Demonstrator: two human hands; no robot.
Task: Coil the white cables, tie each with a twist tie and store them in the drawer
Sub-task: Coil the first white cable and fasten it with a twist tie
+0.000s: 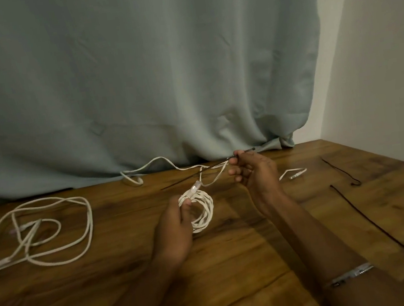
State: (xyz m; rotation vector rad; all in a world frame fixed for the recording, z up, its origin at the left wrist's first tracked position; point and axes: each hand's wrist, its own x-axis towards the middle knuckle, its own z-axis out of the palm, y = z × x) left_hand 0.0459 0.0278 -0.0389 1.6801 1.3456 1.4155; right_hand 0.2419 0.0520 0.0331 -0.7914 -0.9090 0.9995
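Loose cable (51, 232): white, round, smooth cord sprawled in wide irregular loops at the left of the frame, flat on the tabletop (237, 264); clear plugs lie among the loops.
Tabletop: dark wood grain, matt, filling the lower half of the frame.
Left hand (174, 230): low centre; fingers curled round the left rim of the coiled cable (202, 211), thumb pressed on top of the strands.
Coiled cable: white cord wound in several small round turns, held just above the tabletop at centre; a clear plastic plug (193, 189) sticks up from its top edge, just beyond the thumb.
Free length of that cable (160, 162): runs up from the coil toward the right hand, then trails left along the foot of the curtain to a small loop.
Right hand (253, 171): right of centre, raised; fingers closed in a pinch on the twist tie (198, 172), and the white cord passes by the same fingertips; whether they grip it too, I cannot tell.
Twist tie: thin, dark, stiff strip slanting down-left from the pinch, crossing over the cord.
Cable end (293, 173): white, with a plug, flat just right of the right hand.
Spare ties (341, 172): two thin dark strips at the right on the tabletop.
Curtain (132, 71): pale blue-grey cloth, soft folds, upper frame.
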